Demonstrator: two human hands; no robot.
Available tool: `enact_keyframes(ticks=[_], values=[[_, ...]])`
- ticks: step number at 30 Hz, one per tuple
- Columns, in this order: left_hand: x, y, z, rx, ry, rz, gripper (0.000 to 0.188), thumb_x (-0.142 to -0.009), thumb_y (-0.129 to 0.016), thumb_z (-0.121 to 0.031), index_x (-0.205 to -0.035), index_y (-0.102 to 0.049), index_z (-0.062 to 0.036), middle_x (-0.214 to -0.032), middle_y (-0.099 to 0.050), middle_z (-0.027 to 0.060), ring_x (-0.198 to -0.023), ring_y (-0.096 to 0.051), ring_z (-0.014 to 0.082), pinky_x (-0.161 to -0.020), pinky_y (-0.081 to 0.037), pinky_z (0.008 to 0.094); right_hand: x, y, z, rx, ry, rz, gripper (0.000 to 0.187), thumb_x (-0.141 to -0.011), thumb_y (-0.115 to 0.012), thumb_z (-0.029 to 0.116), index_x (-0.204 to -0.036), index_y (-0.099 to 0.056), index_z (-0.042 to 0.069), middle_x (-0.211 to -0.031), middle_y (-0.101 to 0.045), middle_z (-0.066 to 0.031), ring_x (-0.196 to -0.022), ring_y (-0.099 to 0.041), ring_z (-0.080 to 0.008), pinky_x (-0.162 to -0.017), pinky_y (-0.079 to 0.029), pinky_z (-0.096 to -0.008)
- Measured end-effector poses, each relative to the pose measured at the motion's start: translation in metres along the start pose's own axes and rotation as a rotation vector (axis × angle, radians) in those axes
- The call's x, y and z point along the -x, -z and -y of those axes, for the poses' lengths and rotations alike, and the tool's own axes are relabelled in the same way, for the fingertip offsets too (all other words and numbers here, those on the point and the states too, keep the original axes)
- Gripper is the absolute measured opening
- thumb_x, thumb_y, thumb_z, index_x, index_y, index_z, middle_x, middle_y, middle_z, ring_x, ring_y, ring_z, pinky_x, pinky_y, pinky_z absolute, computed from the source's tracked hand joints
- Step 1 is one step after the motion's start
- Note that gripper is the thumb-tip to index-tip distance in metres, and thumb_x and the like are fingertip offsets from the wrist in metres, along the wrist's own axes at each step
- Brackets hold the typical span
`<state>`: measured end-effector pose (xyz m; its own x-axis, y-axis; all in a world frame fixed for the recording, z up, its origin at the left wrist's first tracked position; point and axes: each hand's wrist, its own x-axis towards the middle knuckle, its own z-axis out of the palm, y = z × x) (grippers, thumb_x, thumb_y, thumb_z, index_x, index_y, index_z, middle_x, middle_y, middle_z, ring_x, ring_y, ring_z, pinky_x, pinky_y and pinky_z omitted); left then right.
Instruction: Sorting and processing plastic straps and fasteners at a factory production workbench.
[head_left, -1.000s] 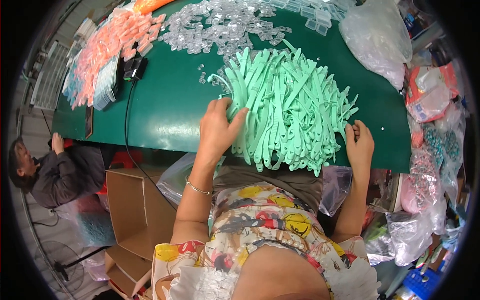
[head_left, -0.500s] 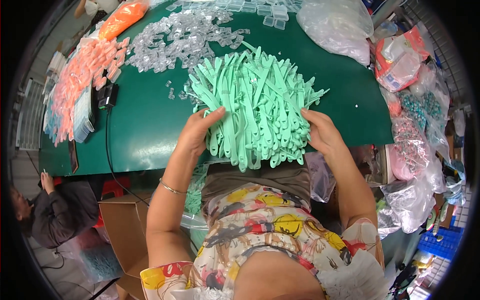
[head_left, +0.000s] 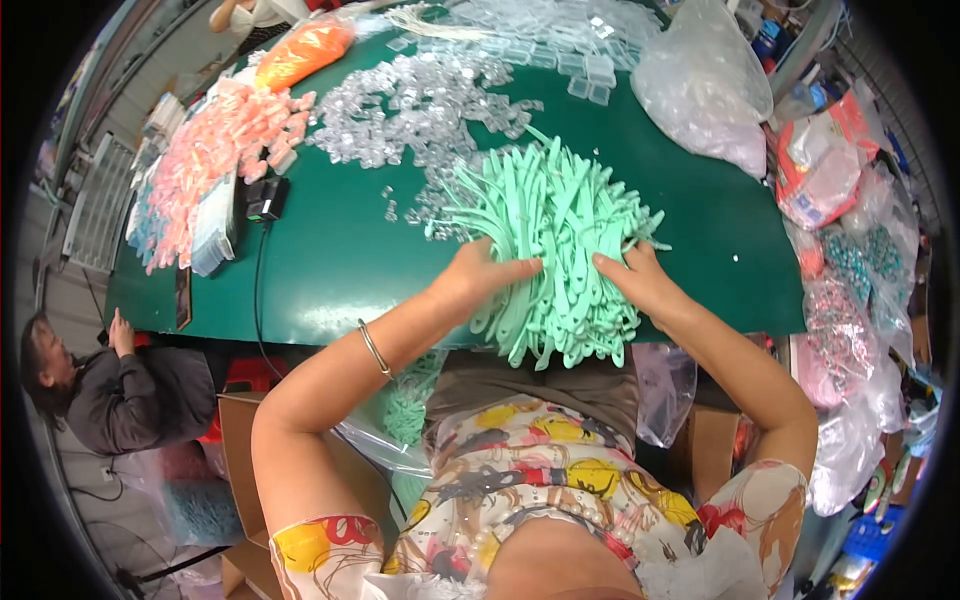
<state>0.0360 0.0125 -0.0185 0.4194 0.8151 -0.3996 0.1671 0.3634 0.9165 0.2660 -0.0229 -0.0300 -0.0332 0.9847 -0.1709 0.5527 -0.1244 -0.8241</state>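
Observation:
A thick heap of mint-green plastic strips [head_left: 560,215], many with a rounded end and a small hole, lies at the table's near edge in front of me. My left hand [head_left: 482,274] presses into its left side, thumb lying over the strips and fingers hidden beneath or behind them. From the other side my right hand [head_left: 645,284] grips the heap, its thumb on top. The strips between the two thumbs are squeezed together, with their rounded ends pointing toward me over the edge.
Clear plastic pieces [head_left: 410,105] spread behind the heap. Peach-coloured pieces [head_left: 225,130], an orange bag [head_left: 305,52] and a black device with a cable [head_left: 266,200] are at left. A large clear bag [head_left: 700,90] stands at back right. Another person [head_left: 130,390] sits at left.
Both hands have moved closer together, drawing the spread heap of strips into a narrower, more upright bunch. My thumbs now lie further in over it. The view has shifted a little.

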Motion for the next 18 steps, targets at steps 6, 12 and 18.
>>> enact_keyframes(ticks=[6, 12, 18], values=[[0.006, -0.007, -0.004, 0.175, -0.035, -0.005, 0.049, -0.076, -0.066, -0.018, -0.114, -0.045, 0.0060, -0.104, -0.056, 0.0147, -0.091, -0.057, 0.0199, -0.079, -0.047, 0.0319, 0.007, -0.009, 0.024, -0.788, -0.224, 0.156, 0.038, -0.084, -0.052, 0.013, -0.117, -0.043, -0.002, -0.109, -0.053, -0.0108, -0.097, -0.054, -0.0192, -0.080, -0.046, -0.0323], [-0.004, -0.011, -0.010, 0.466, 0.042, 0.033, 0.044, -0.079, -0.063, -0.017, -0.112, -0.046, 0.0057, -0.104, -0.057, 0.0141, -0.090, -0.058, 0.0210, -0.078, -0.048, 0.0321, -0.003, -0.013, 0.021, -1.022, -0.353, 0.198, 0.042, -0.082, -0.058, 0.021, -0.115, -0.045, -0.002, -0.103, -0.058, -0.0106, -0.088, -0.060, -0.0201, -0.072, -0.052, -0.0326], [-0.008, -0.022, -0.018, 0.544, -0.125, 0.164, 0.034, -0.078, -0.062, -0.014, -0.106, -0.052, 0.0024, -0.096, -0.060, 0.0095, -0.082, -0.060, 0.0154, -0.072, -0.048, 0.0278, -0.010, -0.019, 0.012, -1.237, -0.340, 0.278, 0.040, -0.082, -0.056, 0.023, -0.113, -0.049, -0.001, -0.102, -0.059, -0.0104, -0.089, -0.060, -0.0184, -0.074, -0.051, -0.0315]])
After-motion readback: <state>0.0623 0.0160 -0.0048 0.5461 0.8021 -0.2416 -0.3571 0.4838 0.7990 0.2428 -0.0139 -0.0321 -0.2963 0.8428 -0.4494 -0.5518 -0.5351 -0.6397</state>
